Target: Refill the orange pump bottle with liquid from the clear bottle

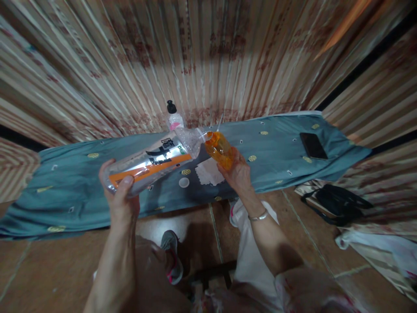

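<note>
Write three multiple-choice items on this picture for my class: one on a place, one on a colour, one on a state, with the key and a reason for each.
1. Where does the black phone lie?
A. on the floor tiles
B. on the blue-green cloth, far right
C. in a hand

2. What colour is the small bottle in the right hand?
A. orange
B. green
C. white

3. How is the large clear bottle in the left hand held?
A. upright
B. upside down
C. tipped on its side, mouth toward the small bottle

Key: B, it rests on the cloth's right end; A, its body shows orange; C, it lies near level, neck meeting the small bottle.
</note>
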Demonstrator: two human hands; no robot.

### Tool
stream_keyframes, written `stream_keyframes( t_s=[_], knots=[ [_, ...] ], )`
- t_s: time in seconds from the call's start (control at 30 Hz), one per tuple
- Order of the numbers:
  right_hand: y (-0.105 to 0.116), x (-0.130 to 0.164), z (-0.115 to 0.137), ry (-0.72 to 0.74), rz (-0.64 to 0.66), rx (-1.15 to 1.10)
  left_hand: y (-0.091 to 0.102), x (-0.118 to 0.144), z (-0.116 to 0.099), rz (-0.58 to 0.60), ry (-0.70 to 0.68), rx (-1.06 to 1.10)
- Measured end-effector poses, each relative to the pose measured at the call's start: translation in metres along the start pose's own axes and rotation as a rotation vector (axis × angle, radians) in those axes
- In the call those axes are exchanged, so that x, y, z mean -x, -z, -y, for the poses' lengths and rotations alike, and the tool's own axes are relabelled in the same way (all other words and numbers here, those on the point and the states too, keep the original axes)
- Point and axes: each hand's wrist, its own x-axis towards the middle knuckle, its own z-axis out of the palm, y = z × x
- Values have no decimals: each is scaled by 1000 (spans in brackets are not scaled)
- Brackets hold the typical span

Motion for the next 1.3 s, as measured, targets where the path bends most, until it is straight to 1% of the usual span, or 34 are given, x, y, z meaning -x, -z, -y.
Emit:
stream_keyframes(
  t_s=[0.1,0.33,0.57,0.77,1.0,1.3],
  knots=[
    [0,0,0,-1,9,13,-1,2,-2,-20,32,-2],
    [1,0,0,7,-3,24,4,4,-2,32,39,3],
    [3,-1,2,-23,30,43,4,2,2,-4,17,16],
    [1,0,2,-12,13,39,3,3,1,56,2,-36],
    [0,0,1,-6,5,26,4,3,1,53,7,-45],
    [1,0,2,4,9,46,2,4,-1,22,20,3]
  ],
)
